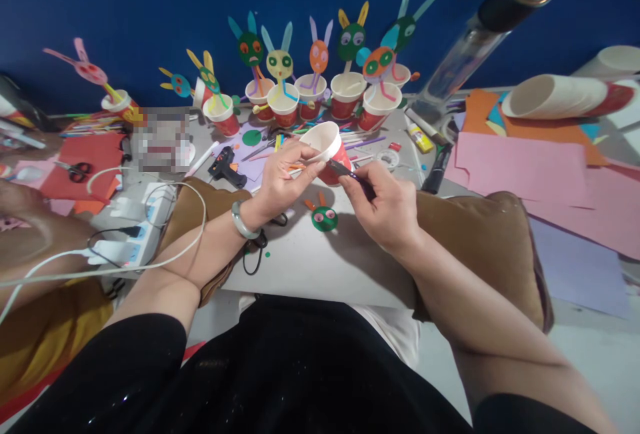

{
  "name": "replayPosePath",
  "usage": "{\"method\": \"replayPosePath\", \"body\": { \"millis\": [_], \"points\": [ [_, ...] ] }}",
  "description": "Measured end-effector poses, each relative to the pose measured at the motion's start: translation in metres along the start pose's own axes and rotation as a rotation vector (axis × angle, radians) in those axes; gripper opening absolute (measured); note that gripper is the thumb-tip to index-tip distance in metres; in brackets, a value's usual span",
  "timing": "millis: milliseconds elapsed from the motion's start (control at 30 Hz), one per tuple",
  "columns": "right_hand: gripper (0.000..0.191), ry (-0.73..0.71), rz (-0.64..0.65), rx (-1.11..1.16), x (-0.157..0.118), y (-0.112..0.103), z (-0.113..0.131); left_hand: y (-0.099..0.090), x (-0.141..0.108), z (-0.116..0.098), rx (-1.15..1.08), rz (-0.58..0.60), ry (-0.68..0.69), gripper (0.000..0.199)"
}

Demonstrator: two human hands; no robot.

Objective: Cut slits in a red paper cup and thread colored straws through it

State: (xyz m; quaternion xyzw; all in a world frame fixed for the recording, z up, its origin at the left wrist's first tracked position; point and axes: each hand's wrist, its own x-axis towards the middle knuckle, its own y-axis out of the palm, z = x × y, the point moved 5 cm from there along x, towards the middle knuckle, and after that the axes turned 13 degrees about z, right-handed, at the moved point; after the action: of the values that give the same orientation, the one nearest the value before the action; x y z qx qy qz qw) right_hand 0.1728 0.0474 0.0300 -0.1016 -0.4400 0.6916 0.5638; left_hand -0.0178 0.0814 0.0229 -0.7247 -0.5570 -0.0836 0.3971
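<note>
My left hand (287, 177) pinches the rim of a red and white paper cup (340, 154), which tilts with its mouth toward the upper left. My right hand (387, 211) is closed around a dark slender tool (367, 185), its tip at the cup's side near the rim. The tool's exact kind is hard to make out. Below the cup, a green paper face (325, 219) with pink eyes and orange ears lies on the table.
Cups with paper rabbit figures (283, 104) line the back. A black glue gun (227, 167) lies left of the cup. Brown cushions (470, 241) lie under both forearms. A power strip (150, 224), its cables and another person's arm (40, 241) are left; pink paper (530, 167) is right.
</note>
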Motion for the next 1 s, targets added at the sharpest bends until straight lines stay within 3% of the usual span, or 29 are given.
{"method": "replayPosePath", "body": {
  "millis": [433, 900, 1000],
  "points": [
    [0.030, 0.034, 0.041, 0.251, 0.0031, 0.0019, -0.0005, 0.0029, -0.0012, 0.0011, -0.095, 0.017, -0.087, 0.034],
    [0.029, 0.051, 0.068, 0.291, 0.0057, 0.0010, -0.0017, 0.0034, -0.0014, 0.0037, -0.130, 0.034, -0.122, 0.037],
    [0.037, 0.053, 0.068, 0.308, 0.0061, -0.0003, -0.0014, 0.0018, -0.0007, 0.0041, -0.133, 0.010, -0.119, 0.038]
  ]
}}
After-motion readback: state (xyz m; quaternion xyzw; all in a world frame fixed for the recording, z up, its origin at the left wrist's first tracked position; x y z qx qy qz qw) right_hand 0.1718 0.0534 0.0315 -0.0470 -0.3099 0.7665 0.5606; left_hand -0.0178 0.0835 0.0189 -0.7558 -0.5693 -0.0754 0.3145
